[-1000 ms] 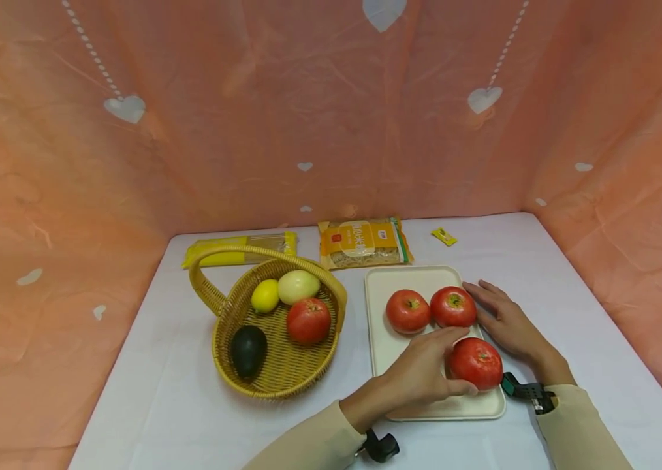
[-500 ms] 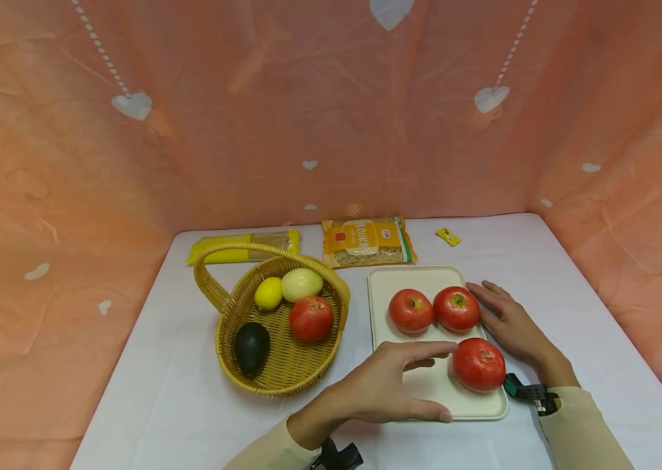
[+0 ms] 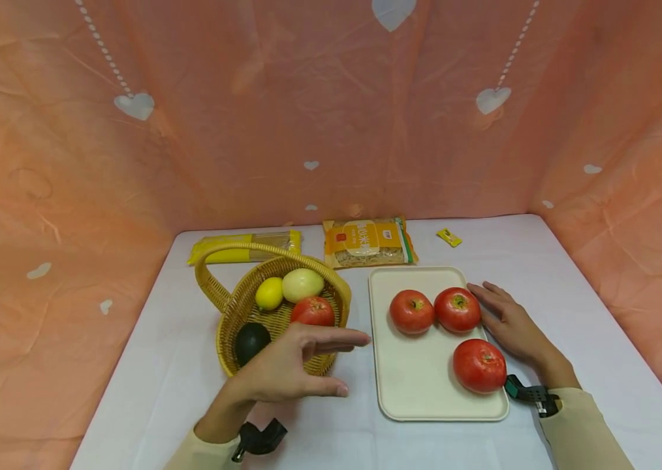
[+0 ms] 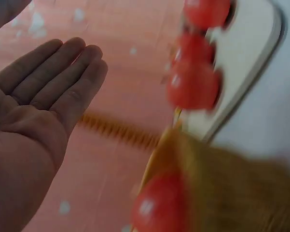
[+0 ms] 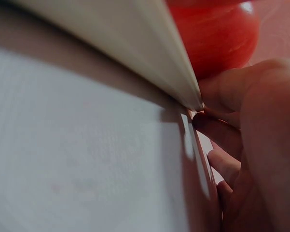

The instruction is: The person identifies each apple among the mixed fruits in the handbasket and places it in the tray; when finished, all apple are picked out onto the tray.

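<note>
My left hand (image 3: 284,365) hovers over the front of the wicker basket (image 3: 226,365), thumb and fingers spread with nothing between them. In the left wrist view its fingers (image 4: 62,72) are straight. Inside the basket lie a red round fruit (image 3: 312,311), a yellow lemon (image 3: 269,294), a pale oval fruit (image 3: 303,285) and a dark green avocado (image 3: 251,341), partly hidden by that hand. My right hand (image 3: 510,326) rests at the right edge of the cream tray (image 3: 413,385), fingers loosely bent against its rim. Three red apple-like fruits (image 3: 480,365) sit on the tray.
Behind the basket lies a yellow pack of noodles (image 3: 275,240). An orange food packet (image 3: 369,243) is beside it, behind the tray. A small yellow wrapped sweet (image 3: 449,237) lies at the back right. The basket's tall handle (image 3: 266,249) arches over its back.
My left hand has let go of the front red fruit on the tray and moved left to the basket. That fruit stays on the tray. My right hand has stayed at the tray's edge.
</note>
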A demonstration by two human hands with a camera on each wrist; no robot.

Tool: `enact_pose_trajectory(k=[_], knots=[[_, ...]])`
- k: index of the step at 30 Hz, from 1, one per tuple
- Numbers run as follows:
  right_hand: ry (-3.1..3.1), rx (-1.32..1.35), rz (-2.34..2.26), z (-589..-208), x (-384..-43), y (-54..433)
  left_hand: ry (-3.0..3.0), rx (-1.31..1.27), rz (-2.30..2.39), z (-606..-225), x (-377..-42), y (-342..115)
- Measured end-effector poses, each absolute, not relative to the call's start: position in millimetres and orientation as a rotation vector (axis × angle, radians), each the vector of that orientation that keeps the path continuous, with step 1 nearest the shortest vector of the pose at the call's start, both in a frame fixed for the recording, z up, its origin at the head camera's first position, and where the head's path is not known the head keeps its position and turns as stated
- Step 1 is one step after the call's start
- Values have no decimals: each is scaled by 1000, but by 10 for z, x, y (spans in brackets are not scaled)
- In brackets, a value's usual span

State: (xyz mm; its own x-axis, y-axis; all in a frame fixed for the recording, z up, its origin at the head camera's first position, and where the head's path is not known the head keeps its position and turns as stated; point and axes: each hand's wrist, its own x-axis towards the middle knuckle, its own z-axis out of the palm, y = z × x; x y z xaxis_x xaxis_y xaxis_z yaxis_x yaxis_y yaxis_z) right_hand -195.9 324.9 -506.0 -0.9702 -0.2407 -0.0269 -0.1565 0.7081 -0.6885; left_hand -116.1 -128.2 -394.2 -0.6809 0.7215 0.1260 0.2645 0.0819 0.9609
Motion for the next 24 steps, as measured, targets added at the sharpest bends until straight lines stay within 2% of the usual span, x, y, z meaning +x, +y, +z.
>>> enact_pose_trajectory(k=[11,24], knots=[[2788,-306,-1112,-5062,-1960,3250,2235,824,1655,-3831,-1454,-1838],[2780,-298,-1120,-5061,-1959,3247,2551,619,1253,-3946,-1816,-1813]])
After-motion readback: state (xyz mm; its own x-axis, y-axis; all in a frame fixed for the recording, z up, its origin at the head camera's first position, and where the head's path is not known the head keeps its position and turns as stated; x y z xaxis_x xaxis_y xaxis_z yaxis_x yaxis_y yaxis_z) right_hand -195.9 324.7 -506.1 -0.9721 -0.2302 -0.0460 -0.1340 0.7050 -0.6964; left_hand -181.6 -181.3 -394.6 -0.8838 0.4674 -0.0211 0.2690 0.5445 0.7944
